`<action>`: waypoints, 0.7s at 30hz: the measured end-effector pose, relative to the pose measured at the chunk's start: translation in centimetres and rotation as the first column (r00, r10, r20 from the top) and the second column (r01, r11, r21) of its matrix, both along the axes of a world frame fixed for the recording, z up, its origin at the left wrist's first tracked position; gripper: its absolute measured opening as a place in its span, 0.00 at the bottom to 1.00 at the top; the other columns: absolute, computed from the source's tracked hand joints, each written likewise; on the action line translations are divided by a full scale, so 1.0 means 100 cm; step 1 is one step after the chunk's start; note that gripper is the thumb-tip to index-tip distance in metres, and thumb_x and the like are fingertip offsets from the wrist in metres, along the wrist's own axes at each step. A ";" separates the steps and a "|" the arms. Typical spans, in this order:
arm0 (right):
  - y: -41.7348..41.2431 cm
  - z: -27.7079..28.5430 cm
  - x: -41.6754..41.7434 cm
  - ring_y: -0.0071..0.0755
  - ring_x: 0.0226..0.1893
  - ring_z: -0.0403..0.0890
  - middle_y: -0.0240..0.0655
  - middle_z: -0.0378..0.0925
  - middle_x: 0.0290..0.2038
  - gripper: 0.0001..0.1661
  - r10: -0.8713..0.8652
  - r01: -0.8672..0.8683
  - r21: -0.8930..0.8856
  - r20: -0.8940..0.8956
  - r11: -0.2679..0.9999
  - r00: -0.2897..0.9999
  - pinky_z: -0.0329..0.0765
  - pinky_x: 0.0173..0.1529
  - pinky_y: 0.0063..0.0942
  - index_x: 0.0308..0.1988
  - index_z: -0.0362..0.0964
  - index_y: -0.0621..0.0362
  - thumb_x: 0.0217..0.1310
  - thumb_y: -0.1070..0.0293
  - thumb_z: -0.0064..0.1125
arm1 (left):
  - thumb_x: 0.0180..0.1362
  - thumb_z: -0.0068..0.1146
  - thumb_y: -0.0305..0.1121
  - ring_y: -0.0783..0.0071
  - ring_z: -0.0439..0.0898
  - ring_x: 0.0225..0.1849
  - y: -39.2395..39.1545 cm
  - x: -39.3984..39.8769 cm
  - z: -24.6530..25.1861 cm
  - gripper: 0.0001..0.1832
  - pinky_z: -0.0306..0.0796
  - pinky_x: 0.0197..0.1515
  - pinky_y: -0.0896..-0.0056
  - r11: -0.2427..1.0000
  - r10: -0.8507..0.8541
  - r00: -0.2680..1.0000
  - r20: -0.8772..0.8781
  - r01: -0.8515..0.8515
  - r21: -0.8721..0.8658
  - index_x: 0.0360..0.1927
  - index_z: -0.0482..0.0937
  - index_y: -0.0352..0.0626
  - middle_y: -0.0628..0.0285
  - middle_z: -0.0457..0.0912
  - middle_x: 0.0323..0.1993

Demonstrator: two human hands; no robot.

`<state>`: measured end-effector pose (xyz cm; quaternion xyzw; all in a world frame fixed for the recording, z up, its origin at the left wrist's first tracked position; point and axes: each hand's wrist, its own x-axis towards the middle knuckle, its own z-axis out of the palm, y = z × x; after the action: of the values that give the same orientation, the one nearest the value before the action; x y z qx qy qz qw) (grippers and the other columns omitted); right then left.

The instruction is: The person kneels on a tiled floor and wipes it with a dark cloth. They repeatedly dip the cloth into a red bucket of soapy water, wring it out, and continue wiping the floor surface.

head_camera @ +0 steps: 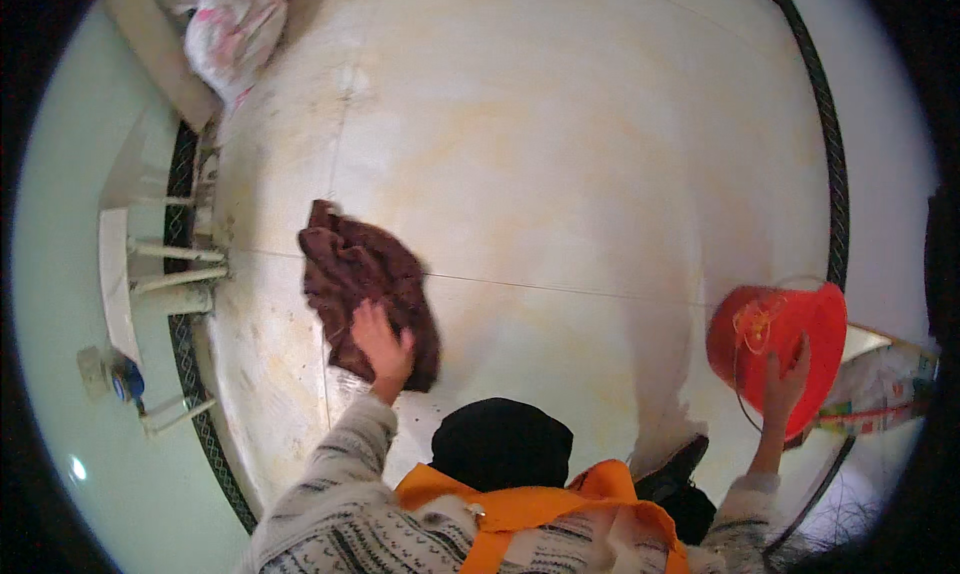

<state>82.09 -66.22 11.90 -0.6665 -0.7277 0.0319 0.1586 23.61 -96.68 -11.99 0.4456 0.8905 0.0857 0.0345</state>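
My left hand (pixel 383 341) lies spread on a crumpled dark brown cloth (pixel 375 266), which rests on the pale tiled floor (pixel 540 176) at the left. At the right, my right hand (pixel 787 379) is at a red plastic bucket (pixel 814 319) with a thin wire handle. The bucket looks tilted, and the hand reaches over its near side. Whether the fingers grip the bucket cannot be told. Something thin and yellowish shows against the bucket by the handle.
White pipes (pixel 176 255) and a blue-faced meter (pixel 129 381) are along the left wall. A white and pink plastic bag (pixel 236 33) sits at the upper left. Right of the bucket lies a printed plastic bag (pixel 877 386). Dark patterned border strips (pixel 825 123) edge the floor.
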 end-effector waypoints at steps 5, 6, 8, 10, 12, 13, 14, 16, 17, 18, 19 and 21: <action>0.002 -0.015 0.038 0.60 0.63 0.69 0.56 0.67 0.63 0.37 -0.024 0.044 -0.055 0.334 0.998 0.942 0.66 0.66 0.47 0.65 0.61 0.67 0.66 0.54 0.58 | 0.56 0.58 0.50 0.44 0.55 0.73 0.107 -0.018 0.009 0.41 0.45 0.72 0.36 0.971 -0.234 0.970 0.059 0.230 0.069 0.69 0.63 0.39 0.50 0.57 0.74; 0.005 -0.016 0.038 0.61 0.63 0.68 0.58 0.66 0.63 0.38 -0.037 0.069 -0.082 0.340 0.994 0.940 0.65 0.67 0.48 0.65 0.60 0.67 0.66 0.53 0.58 | 0.56 0.58 0.50 0.46 0.56 0.73 0.125 -0.036 0.008 0.40 0.46 0.72 0.36 0.964 -0.260 0.965 0.030 0.257 0.072 0.69 0.63 0.42 0.52 0.58 0.74; 0.008 -0.021 0.052 0.62 0.63 0.67 0.59 0.66 0.63 0.38 -0.022 0.051 -0.087 0.307 0.995 0.951 0.64 0.68 0.49 0.65 0.61 0.68 0.67 0.52 0.57 | 0.56 0.58 0.52 0.49 0.57 0.72 0.153 -0.070 0.003 0.40 0.46 0.72 0.37 0.956 -0.285 0.958 -0.014 0.285 0.064 0.70 0.64 0.47 0.55 0.60 0.73; 0.002 -0.023 0.062 0.64 0.63 0.66 0.60 0.66 0.62 0.38 -0.031 0.064 -0.088 0.330 0.994 0.943 0.62 0.68 0.50 0.64 0.61 0.70 0.67 0.51 0.56 | 0.57 0.58 0.55 0.51 0.58 0.72 0.156 -0.099 0.002 0.40 0.47 0.72 0.38 0.971 -0.234 0.970 -0.061 0.237 0.033 0.71 0.64 0.50 0.55 0.61 0.73; 0.009 -0.029 0.053 0.65 0.64 0.65 0.61 0.66 0.62 0.38 -0.039 0.086 -0.102 0.396 0.991 0.918 0.61 0.69 0.51 0.63 0.62 0.70 0.67 0.50 0.55 | 0.59 0.56 0.57 0.51 0.59 0.72 0.132 -0.115 0.004 0.39 0.48 0.72 0.38 0.995 -0.098 0.991 -0.091 0.099 0.009 0.71 0.63 0.51 0.55 0.61 0.73; 0.010 -0.031 0.056 0.65 0.64 0.65 0.61 0.65 0.63 0.38 -0.030 0.079 -0.106 0.403 0.991 0.915 0.61 0.68 0.51 0.63 0.61 0.70 0.67 0.51 0.55 | 0.60 0.55 0.57 0.51 0.59 0.71 0.122 -0.119 0.004 0.39 0.48 0.71 0.38 1.000 -0.021 0.995 -0.095 0.022 0.010 0.71 0.63 0.51 0.55 0.61 0.73; 0.013 -0.032 0.059 0.65 0.64 0.64 0.61 0.65 0.63 0.38 -0.020 0.071 -0.110 0.408 0.991 0.913 0.61 0.68 0.51 0.64 0.61 0.70 0.67 0.52 0.55 | 0.62 0.54 0.57 0.50 0.58 0.72 0.109 -0.115 0.004 0.38 0.48 0.71 0.38 0.999 0.036 0.993 -0.110 -0.036 0.003 0.71 0.63 0.50 0.55 0.60 0.73; 0.013 -0.031 0.060 0.66 0.64 0.64 0.61 0.64 0.64 0.38 0.004 0.058 -0.149 0.384 0.987 0.923 0.61 0.69 0.51 0.64 0.59 0.71 0.66 0.54 0.55 | 0.62 0.53 0.56 0.50 0.58 0.72 0.087 -0.089 0.009 0.37 0.52 0.68 0.39 0.992 0.109 0.986 -0.127 -0.117 -0.052 0.71 0.63 0.52 0.56 0.60 0.73; 0.015 -0.029 0.057 0.66 0.65 0.64 0.61 0.63 0.64 0.38 0.018 0.046 -0.172 0.354 0.984 0.935 0.61 0.69 0.51 0.64 0.58 0.71 0.66 0.55 0.55 | 0.62 0.54 0.56 0.50 0.58 0.72 0.080 -0.068 0.012 0.37 0.54 0.67 0.40 0.986 0.136 0.981 -0.135 -0.147 -0.075 0.71 0.63 0.52 0.56 0.60 0.73; 0.016 -0.028 0.053 0.66 0.65 0.64 0.62 0.63 0.64 0.38 0.032 0.030 -0.189 0.319 0.981 0.947 0.61 0.69 0.51 0.65 0.57 0.72 0.66 0.56 0.55 | 0.60 0.55 0.55 0.51 0.60 0.70 0.074 -0.046 0.015 0.37 0.56 0.65 0.41 0.984 0.129 0.984 -0.125 -0.143 -0.108 0.71 0.64 0.53 0.56 0.61 0.72; 0.016 -0.026 0.053 0.66 0.64 0.64 0.62 0.63 0.64 0.39 0.018 0.041 -0.178 0.320 0.983 0.947 0.61 0.69 0.50 0.65 0.56 0.72 0.65 0.57 0.56 | 0.59 0.56 0.55 0.51 0.61 0.69 0.075 -0.022 0.018 0.38 0.58 0.63 0.42 0.981 0.124 0.986 -0.115 -0.140 -0.137 0.70 0.64 0.53 0.56 0.61 0.72; 0.015 -0.023 0.059 0.67 0.64 0.64 0.62 0.63 0.64 0.39 -0.002 0.059 -0.166 0.322 0.984 0.947 0.62 0.69 0.50 0.65 0.55 0.73 0.64 0.58 0.56 | 0.54 0.60 0.50 0.52 0.65 0.64 0.092 0.029 0.024 0.36 0.61 0.59 0.41 0.989 0.058 0.998 -0.010 -0.058 -0.135 0.66 0.68 0.52 0.57 0.66 0.67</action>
<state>87.98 -64.71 9.56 -0.6853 -0.7278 -0.0160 -0.0201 26.53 -87.52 -9.55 0.4164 0.9069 0.0246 0.0595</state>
